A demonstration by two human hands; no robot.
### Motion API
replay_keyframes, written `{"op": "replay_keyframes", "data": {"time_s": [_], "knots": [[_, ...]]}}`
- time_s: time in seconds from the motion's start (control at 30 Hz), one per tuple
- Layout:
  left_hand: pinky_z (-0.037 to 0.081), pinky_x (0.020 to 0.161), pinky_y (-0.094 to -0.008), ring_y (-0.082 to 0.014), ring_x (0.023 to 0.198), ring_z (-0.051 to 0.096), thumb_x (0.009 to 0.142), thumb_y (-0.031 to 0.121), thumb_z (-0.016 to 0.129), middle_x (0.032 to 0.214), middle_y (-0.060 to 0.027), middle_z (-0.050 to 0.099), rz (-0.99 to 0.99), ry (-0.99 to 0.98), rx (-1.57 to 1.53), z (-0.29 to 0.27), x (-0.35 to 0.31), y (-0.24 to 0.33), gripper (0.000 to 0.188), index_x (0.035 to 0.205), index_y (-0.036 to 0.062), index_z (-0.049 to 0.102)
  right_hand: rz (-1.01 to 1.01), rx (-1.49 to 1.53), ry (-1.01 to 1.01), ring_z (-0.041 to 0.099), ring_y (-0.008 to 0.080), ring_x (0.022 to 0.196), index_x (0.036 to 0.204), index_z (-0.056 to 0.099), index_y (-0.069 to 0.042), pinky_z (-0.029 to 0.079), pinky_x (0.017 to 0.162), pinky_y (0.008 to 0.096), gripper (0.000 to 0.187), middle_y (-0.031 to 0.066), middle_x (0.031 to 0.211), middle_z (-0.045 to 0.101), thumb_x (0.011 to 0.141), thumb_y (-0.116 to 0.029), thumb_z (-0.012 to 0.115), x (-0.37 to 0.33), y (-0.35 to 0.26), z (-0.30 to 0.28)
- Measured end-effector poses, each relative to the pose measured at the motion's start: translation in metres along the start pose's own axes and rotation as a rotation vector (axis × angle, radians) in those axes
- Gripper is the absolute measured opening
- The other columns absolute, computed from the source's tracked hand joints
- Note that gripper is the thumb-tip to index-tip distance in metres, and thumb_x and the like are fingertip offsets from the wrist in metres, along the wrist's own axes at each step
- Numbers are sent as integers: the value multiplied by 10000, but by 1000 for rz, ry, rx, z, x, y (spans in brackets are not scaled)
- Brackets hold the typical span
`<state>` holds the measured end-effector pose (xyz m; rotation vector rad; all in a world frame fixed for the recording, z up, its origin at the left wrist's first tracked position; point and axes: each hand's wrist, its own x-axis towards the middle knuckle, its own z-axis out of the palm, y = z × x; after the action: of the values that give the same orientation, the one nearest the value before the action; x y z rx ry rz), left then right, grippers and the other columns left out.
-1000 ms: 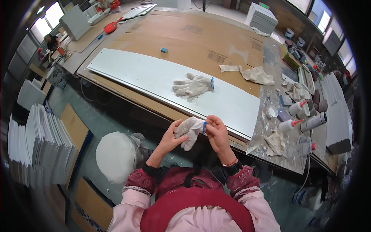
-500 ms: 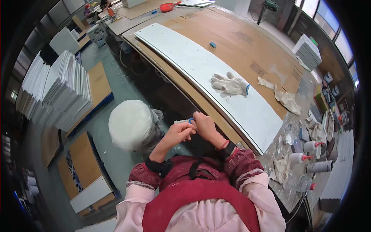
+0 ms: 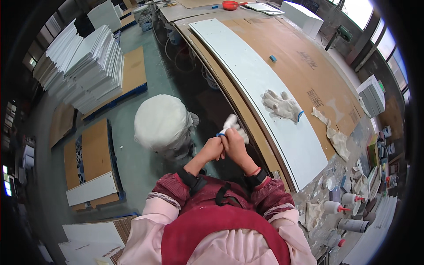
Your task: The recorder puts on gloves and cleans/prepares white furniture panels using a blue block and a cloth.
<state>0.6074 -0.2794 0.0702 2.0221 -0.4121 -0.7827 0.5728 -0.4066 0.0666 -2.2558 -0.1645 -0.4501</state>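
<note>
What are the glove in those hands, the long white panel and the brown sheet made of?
Glove: probably knitted fabric, matte, judging by its soft, bending shape; fibre unclear. Long white panel: painted or laminated board, perhaps, its face smooth and faintly glossy. Brown sheet: likely cardboard, dull, going by its colour and printed marks.

Gap lies between round white plastic-wrapped object (image 3: 160,121), left, and long white flat panel (image 3: 258,81), right: white knitted glove (image 3: 230,121) intrudes. Panel's far half is passable; near right, red-tipped white plastic bottles (image 3: 332,207) obstruct.
</note>
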Motion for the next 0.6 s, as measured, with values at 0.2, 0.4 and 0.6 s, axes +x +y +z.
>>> {"op": "replay_keyframes", "data": {"time_s": [0.2,0.4,0.6], "knots": [[227,311,-228,-82,319,325,881,83,428,472,25,405,-299,-251,-1183,-3,14,-32,214,688,124,510,-204,-35,-55,535,371,769,816,471,-11,450,647,442,122,176,807,495,825,-64,580,-15,-9,-5],[514,712,-287,-199,854,630,935,124,469,979,-98,652,298,108,-1594,16,12,13,216,1084,19,587,-245,143,-57,517,377,747,825,469,-3,435,641,430,148,181,814,494,812,-40,611,-31,-27,-14],[497,730,-277,-174,849,603,928,396,491,1169,-94,626,416,-7,-904,4,38,-7,510,1229,-14,538,-330,187,-54,515,347,701,808,459,-4,426,605,395,172,159,786,492,812,-14,630,-31,-37,-23]]}}
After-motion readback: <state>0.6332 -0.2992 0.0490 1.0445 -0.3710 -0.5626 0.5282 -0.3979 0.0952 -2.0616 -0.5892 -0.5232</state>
